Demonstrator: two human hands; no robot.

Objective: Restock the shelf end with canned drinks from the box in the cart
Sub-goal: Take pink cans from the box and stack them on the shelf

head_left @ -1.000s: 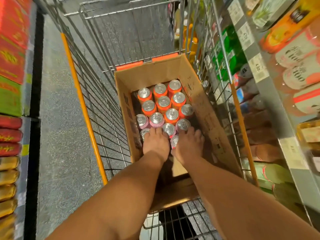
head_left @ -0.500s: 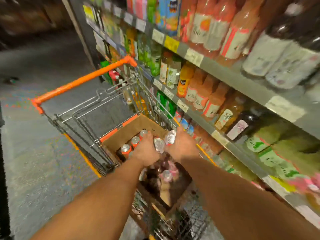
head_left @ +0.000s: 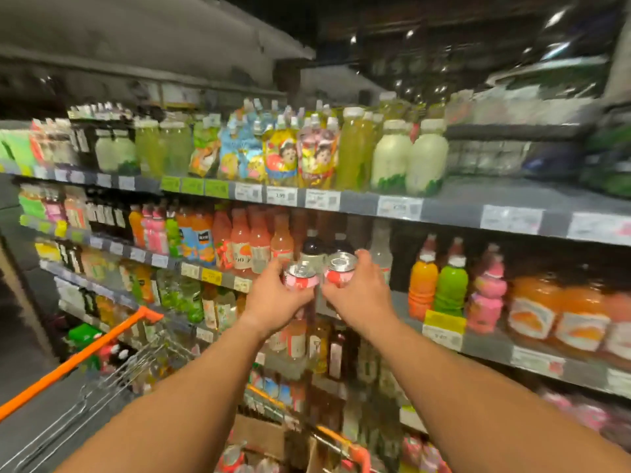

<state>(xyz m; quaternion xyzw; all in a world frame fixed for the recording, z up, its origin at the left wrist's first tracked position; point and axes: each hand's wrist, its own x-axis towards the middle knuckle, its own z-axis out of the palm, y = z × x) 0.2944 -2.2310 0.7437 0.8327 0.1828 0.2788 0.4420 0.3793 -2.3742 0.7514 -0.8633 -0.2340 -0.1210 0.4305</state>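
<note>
Both hands have come up out of the box since a second ago, when they were down among the cans, and each now carries a can in front of the shelves. Nearest, at the bottom edge, the cardboard box point(head_left: 263, 435) sits in the cart point(head_left: 85, 397), with a few can tops showing blurred inside it. The cart's orange handle point(head_left: 82, 356) runs off to the lower left. Farther out, the left hand point(head_left: 273, 302) curls round a pink can point(head_left: 302, 277); the can's silver top stands clear above the fingers. Just beside it, the right hand point(head_left: 358, 298) grips a red can point(head_left: 341, 269) the same way, thumb side toward the other can. The two cans are upright, close together, nearly touching. Behind them stands the middle shelf point(head_left: 485, 346) of juice bottles point(head_left: 423, 285), and above that a shelf of pouches point(head_left: 280, 155) and pale green bottles point(head_left: 392, 155).
</note>
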